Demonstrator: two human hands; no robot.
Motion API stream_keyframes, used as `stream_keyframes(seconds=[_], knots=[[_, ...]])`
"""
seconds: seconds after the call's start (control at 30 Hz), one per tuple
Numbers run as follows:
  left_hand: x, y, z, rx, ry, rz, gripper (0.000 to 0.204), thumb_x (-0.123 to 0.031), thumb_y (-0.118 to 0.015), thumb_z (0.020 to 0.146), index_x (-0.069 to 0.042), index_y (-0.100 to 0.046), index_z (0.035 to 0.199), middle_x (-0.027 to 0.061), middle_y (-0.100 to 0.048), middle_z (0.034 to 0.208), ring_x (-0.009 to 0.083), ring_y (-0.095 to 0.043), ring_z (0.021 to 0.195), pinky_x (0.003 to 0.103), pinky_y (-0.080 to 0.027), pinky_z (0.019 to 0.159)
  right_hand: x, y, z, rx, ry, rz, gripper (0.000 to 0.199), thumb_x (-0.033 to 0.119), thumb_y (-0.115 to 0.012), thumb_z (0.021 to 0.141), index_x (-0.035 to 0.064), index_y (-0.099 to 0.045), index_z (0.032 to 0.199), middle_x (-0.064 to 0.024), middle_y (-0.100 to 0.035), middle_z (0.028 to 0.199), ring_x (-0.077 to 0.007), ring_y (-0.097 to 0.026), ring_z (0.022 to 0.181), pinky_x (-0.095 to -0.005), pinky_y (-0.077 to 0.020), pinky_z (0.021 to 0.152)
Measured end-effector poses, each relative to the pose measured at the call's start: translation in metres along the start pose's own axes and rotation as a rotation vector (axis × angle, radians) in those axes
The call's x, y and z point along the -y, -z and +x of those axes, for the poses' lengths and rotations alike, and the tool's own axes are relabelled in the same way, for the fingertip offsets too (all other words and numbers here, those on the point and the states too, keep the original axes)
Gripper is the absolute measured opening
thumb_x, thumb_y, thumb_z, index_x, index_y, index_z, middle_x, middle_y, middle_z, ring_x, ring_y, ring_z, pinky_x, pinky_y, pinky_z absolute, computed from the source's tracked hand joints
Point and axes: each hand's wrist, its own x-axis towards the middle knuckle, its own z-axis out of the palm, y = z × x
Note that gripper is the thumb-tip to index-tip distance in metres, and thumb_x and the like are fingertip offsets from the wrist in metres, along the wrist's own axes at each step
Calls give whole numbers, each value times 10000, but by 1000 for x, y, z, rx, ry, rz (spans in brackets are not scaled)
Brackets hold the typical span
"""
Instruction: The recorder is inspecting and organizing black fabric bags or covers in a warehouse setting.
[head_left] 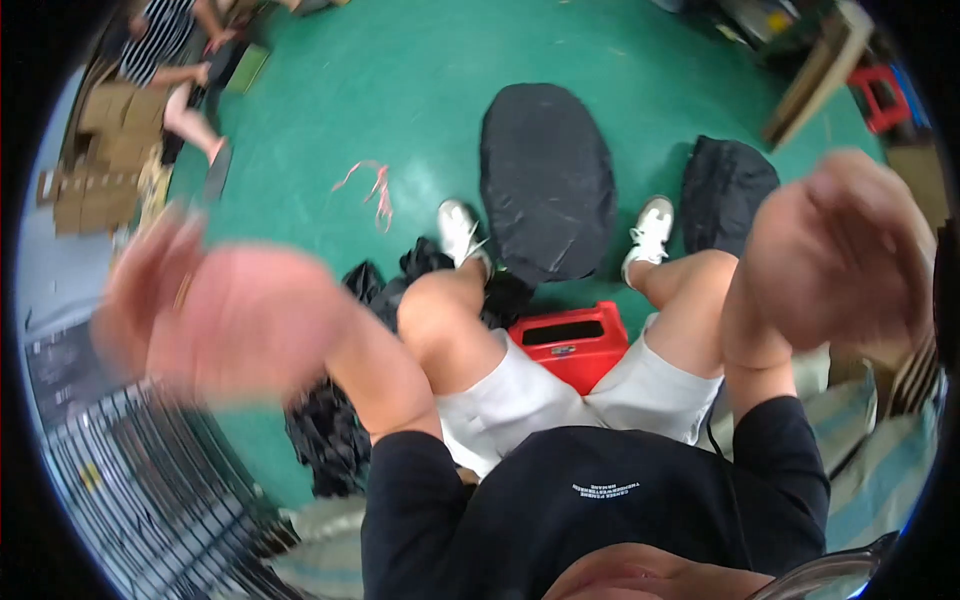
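Both the left hand (215,320) and right hand (840,255) are hanging raised, blurred, open and seemingly empty, well above the black oval cover (545,180) lying between them, so they are risking a misjudged, fumbled grab.

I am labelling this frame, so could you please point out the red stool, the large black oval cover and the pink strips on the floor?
red stool (572,340), head view, on its top surface.
large black oval cover (546,180), head view, on its middle.
pink strips (378,190), head view, on the tangle's middle.
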Motion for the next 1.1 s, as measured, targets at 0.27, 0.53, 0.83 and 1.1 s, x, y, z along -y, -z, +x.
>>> stream_keyframes(seconds=[0.27,0.53,0.83,1.1], knots=[[29,280,-331,540,1409,1018,111,-101,-645,837,-10,-664,899,103,-689,868,199,-648,760,328,-508,737,-70,-16,-133,1738,-869,-45,488,168,-647,850,-25,-529,1283,-237,-626,1145,-344,-629,1008,-376,-491,862],[-79,301,-463,1749,1001,1095,592,-396,-556,850,-79,-500,1348,174,-427,1406,344,-337,1344,511,-250,1108,-67,-53,-139,1478,-995,-72,497,106,-636,855,-19,-492,1314,-217,-595,1216,-344,-584,1083,-383,-452,945],[-80,390,-567,2091,843,1336,460,-271,-384,959,-101,-436,1384,141,-461,1307,330,-409,1216,579,-302,1044,-57,-105,-144,1637,-968,30,528,111,-649,842,-5,-490,1332,-204,-583,1238,-345,-577,1092,-385,-446,958],[-53,360,-500,2082,1081,1107,223,-173,-421,953,-242,-511,1145,116,-653,1043,323,-607,1024,493,-367,944,-67,-93,-144,1694,-975,-87,508,161,-640,862,7,-499,1325,-211,-572,1265,-365,-554,1149,-391,-437,975]])
